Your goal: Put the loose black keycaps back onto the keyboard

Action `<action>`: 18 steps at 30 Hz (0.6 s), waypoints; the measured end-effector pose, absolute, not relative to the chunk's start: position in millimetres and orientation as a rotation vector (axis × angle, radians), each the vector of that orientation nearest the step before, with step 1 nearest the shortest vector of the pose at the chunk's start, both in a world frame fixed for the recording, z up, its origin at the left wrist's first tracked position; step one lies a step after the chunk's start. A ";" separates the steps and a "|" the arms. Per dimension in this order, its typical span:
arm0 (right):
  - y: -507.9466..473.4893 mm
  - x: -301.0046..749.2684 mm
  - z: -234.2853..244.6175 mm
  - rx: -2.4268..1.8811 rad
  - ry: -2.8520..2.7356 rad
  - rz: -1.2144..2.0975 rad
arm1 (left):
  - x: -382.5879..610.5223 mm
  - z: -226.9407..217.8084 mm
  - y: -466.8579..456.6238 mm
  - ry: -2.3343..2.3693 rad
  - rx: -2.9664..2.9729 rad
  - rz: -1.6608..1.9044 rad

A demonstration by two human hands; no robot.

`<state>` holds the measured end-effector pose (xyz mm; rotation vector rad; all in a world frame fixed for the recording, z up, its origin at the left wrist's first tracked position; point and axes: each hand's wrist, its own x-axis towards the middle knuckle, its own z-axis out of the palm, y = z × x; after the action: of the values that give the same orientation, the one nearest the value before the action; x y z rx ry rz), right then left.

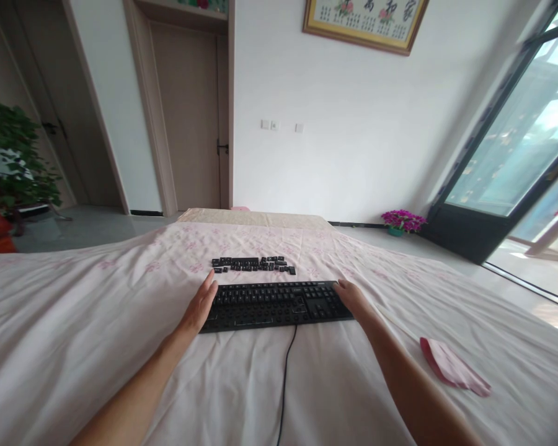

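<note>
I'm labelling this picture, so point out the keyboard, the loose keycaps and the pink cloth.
Keyboard point(275, 305): head view, near the middle of its top face.
Loose keycaps point(246, 262): head view, keycaps near the middle of the group.
Pink cloth point(454, 367): head view, middle of its upper surface.

The black keyboard point(276, 303) lies flat, its lower rows bare. Loose black keycaps point(245, 262) are lying in uneven rows just beyond it.
</note>
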<state>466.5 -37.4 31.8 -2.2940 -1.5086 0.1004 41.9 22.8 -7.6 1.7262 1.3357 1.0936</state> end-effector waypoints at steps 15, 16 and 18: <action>-25.5 451.3 6.2 -2.244 -1.322 0.109 | 29.1 -11.0 40.5 1.281 1.726 1.147; -24.9 450.5 4.9 -2.250 -1.313 0.099 | 28.8 -11.7 40.1 1.276 1.727 1.149; -24.9 449.2 3.2 -2.252 -1.298 0.090 | 27.7 -12.6 38.6 1.269 1.718 1.155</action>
<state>449.2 -24.9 3.2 -2.2524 -1.2982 0.0895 27.7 38.6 -12.6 1.7179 1.2695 1.1547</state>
